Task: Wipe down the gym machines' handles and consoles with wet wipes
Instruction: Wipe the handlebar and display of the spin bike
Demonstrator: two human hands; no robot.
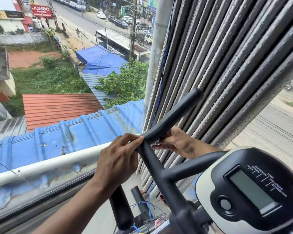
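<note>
1. A person wipes the black foam-covered handlebar (161,132) of an exercise bike beside an upper-floor window, both hands meeting at the bend where the bar turns up and to the right.

2. The left hand (117,159) comes in from the lower left, its fingers (134,138) curled against the near side of the bend and pinching a scrap of white wet wipe (155,143); only slivers of the wipe show, at the left fingertips and under the bar.

3. The right hand (178,142) reaches from behind the bar, fingers folded under the bend and holding the other end of the wipe, so the cloth appears to be looped round the tube.

4. The upper arm of the bar runs on a diagonal up and right from the hands to its rounded free end; the lower arm drops down and right toward the stem. The likely next stroke follows one of these axes, and both hands sit equally close.

5. The foam looks matte, smooth and dry, with no visible streaks.

6. The console (254,188), grey screen blank, sits at lower right, well apart from both hands and seemingly yet to be wiped.
</note>
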